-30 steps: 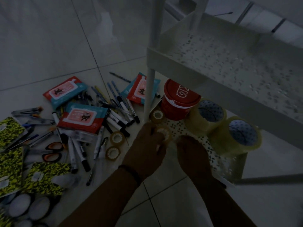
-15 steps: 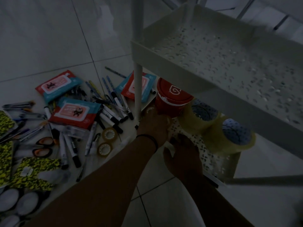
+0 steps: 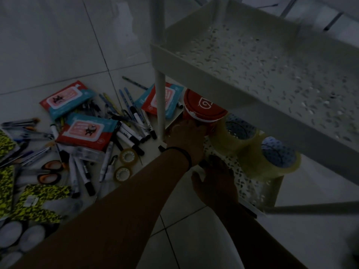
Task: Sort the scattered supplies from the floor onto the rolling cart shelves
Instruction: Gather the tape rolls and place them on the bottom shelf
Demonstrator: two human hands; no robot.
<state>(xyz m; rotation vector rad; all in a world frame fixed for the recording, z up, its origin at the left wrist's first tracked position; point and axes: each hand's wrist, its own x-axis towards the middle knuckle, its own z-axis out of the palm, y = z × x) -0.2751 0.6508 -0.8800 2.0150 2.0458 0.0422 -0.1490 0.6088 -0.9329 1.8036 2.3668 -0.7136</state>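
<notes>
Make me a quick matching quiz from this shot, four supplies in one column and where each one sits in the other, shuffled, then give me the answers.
Things:
1. red tub
2. orange-handled scissors
3. two small tape rolls
4. two big tape rolls

Places:
A. on the floor, just left of the person's left forearm
B. on the cart's bottom shelf, its right part
C. on the bottom shelf beside the cart's white post
D. on the floor at the left, among markers

Pairs: 1-C, 2-D, 3-A, 4-B

Dim home room, seen from above.
You face a pale tiled floor (image 3: pixel 58 45) beside a white plastic rolling cart (image 3: pixel 194 61).
</notes>
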